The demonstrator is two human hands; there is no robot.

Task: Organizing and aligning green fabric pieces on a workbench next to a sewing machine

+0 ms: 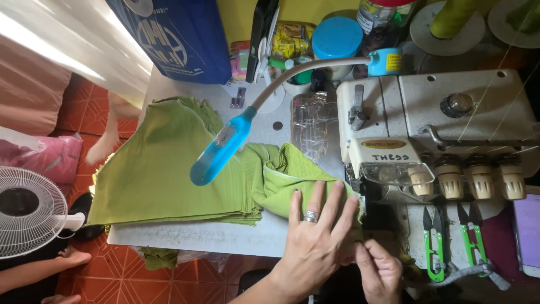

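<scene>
On the table (pixel 185 239), big to small: serger (pixel 439 129) at right, stack of green cloth (pixel 163 174) at left, blue gooseneck lamp (pixel 220 149) over it, then one green piece (pixel 281 180) bunched just left of the needle area. L hand (pixel 315 236) lies flat on that piece, fingers spread, pressing not pinching. R hand (pixel 379 270) sits close below w/ fingertips together, seemingly nipping the cloth edge; the edge itself is hidden, so can't tell for sure. To feed well, my read: keep L palm flat, edge straight to the foot, fingers away from the knife. Two green snips (pixel 433 247) hang at front right.
</scene>
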